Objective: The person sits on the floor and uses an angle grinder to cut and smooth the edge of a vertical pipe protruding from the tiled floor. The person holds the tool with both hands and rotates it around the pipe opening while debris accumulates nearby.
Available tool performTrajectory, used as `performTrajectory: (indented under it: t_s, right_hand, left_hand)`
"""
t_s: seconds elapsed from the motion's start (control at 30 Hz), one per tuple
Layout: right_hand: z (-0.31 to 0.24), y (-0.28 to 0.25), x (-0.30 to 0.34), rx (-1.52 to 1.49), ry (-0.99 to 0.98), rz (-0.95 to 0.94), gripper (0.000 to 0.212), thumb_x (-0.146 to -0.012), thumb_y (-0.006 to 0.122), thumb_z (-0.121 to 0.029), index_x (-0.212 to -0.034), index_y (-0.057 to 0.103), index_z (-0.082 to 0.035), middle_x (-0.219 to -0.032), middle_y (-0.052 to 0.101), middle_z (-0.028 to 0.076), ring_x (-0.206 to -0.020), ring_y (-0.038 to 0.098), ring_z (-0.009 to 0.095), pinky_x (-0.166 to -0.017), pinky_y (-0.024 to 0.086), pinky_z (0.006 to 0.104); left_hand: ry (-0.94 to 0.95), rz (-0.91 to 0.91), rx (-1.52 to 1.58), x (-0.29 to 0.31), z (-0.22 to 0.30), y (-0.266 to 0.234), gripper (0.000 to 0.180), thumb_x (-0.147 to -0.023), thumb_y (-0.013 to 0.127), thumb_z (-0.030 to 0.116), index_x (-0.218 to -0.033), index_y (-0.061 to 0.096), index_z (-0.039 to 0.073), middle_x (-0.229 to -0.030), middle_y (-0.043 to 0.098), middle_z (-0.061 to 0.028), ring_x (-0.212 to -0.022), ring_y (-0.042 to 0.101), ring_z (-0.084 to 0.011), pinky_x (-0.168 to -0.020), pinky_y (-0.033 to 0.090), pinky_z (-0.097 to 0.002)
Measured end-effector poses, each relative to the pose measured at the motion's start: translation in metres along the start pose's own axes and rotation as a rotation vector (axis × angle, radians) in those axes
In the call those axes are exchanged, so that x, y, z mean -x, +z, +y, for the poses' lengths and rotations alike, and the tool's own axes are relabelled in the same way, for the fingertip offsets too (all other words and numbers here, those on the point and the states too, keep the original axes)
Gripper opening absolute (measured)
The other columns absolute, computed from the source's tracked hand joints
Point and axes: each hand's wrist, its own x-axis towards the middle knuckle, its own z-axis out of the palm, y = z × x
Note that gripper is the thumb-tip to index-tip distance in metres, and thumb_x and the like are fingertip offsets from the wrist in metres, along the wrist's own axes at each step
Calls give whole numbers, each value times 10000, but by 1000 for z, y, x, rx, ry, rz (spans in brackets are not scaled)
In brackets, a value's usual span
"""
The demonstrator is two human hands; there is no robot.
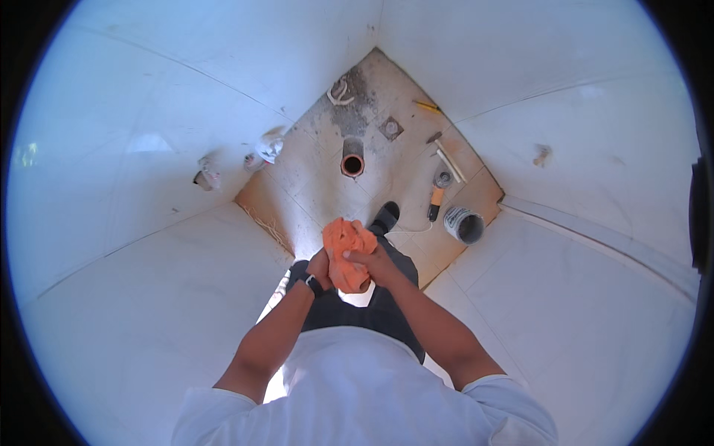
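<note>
From the head camera, both hands meet in front of the person's body over the tiled floor (pixel 327 186): the left hand (pixel 321 266) and the right hand (pixel 375 264) each have their grip closed around a bunched orange cloth (pixel 346 245), which sticks up above the fingers. Beyond the cloth on the floor are a round drain opening (pixel 352 164), a small square drain (pixel 391 128), a hammer with an orange handle (pixel 438 195) and, just beside it, a small bucket (pixel 464 224).
</note>
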Motion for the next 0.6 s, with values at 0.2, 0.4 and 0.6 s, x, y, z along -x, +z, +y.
performTrajectory:
  t_s: [0.2, 0.4, 0.6]
  right_hand:
    - [14, -123, -194, -37, 64, 199, 604, -780, 821, -51, -1334, 590, 3, -1192, 680, 94, -1031, 691, 213, -878, 578, 345]
    - [63, -215, -437, 459, -264, 518, 614, -710, 839, -173, -1245, 624, 39, -1120, 712, 160, -976, 710, 265, -857, 571, 364]
    - [86, -260, -585, 1143, -37, 544, 679, -704, 838, -363, -1236, 628, 4, -1169, 701, 229, -1045, 697, 375, -902, 560, 384]
  left_hand:
    - [-29, 189, 43, -220, 28, -40, 577, -1052, 498, 527, -1420, 545, 86, -1376, 634, -97, -1205, 642, -262, -1040, 512, -386]
    - [484, 637, -690, -437, 75, -119, 553, -1046, 522, 447, -1336, 591, -18, -1264, 667, -245, -1182, 644, -334, -1011, 487, -397]
    - [475, 464, -634, -550, 83, -181, 496, -1068, 484, 349, -1417, 532, 1, -1307, 655, -226, -1192, 644, -328, -1008, 490, -396]
